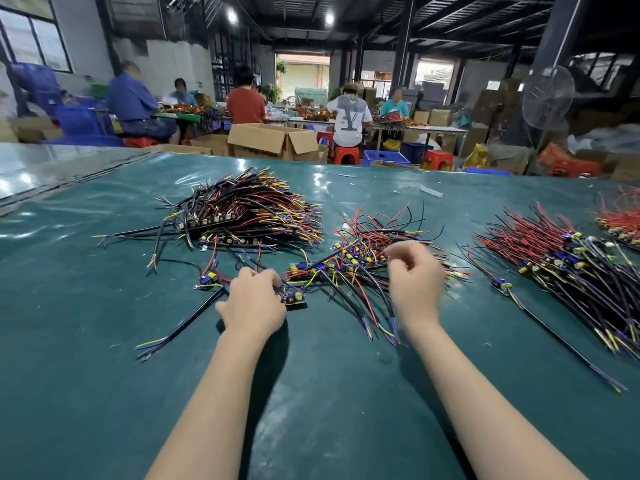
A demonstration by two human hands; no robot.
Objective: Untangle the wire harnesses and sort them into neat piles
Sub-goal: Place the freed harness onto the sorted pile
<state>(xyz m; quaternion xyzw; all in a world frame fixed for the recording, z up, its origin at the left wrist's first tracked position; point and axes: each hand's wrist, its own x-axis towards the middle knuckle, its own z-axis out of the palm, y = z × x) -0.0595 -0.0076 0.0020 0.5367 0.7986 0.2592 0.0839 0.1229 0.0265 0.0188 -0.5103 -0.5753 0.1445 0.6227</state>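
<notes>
A tangled heap of wire harnesses (pixel 367 251) with small circuit boards lies in the middle of the green table (pixel 104 375). My left hand (pixel 254 303) rests at its left edge, fingers curled round one small board with wires (pixel 294 296). My right hand (pixel 415 282) hovers over the heap's right side with fingers loosely curled; it is blurred and I see nothing in it. A large stacked pile of harnesses (pixel 249 209) lies behind on the left. Another sorted pile (pixel 568 265) with red and black wires fans out on the right.
A single harness (pixel 211 281) and a long black cable (pixel 180 327) lie left of my left hand. Another pile (pixel 620 220) shows at the far right edge. Beyond the table, cardboard boxes (pixel 273 140), red stools and several seated people fill the workshop.
</notes>
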